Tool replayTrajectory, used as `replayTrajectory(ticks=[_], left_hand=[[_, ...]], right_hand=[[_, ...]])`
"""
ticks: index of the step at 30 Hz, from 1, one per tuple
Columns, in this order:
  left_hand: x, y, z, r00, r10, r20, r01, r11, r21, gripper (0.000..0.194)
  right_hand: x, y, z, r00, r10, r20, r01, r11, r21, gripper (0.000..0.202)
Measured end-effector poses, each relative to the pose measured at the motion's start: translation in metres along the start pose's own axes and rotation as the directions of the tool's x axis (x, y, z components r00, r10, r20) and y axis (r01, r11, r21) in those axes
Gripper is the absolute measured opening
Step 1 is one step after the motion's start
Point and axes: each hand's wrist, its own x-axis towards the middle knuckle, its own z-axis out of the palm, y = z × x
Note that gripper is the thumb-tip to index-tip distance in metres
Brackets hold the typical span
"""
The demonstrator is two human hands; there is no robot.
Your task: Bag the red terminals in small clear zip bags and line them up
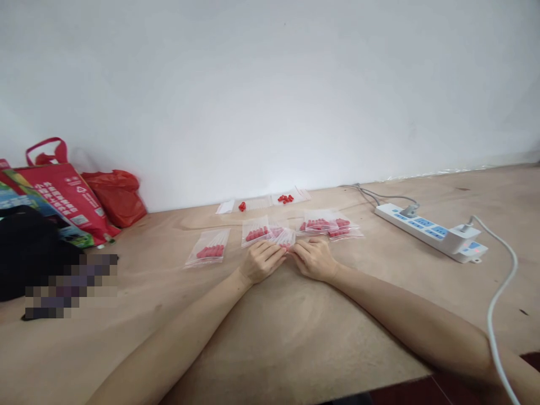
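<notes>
My left hand and my right hand meet at the middle of the table. Their fingers are closed on the near edge of a small clear plastic bag holding thin clear tubes with red ends. The fingertips hide part of that edge. Just behind my left hand lies a similar bag, partly under or against the held one. Another filled bag rests apart to the left. Beyond my right hand, several bags of red-ended tubes overlap in a pile.
Near the wall, loose red caps lie on a clear bag, with a small red cluster beside them. A white power strip stands at right, its cable crossing my right forearm. Red bags and a black item occupy the left.
</notes>
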Motion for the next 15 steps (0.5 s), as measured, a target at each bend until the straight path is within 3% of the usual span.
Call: replayTrajectory(ticks=[5, 15], left_hand=[[-0.0041, -0.002, 0.0004, 0.999, -0.049, -0.015, 0.048, 0.998, -0.036, 0.008], [-0.0008, -0.0025, 0.0003, 0.999, 0.048, -0.022, -0.048, 0.999, -0.005, 0.006]], right_hand=[[-0.0001, 0.0023, -0.0026, 0.999, 0.034, 0.013, -0.035, 0.999, 0.018, 0.016], [-0.0012, 0.0037, 0.0026, 0.996, -0.076, -0.054, 0.078, 0.997, 0.022, 0.017]])
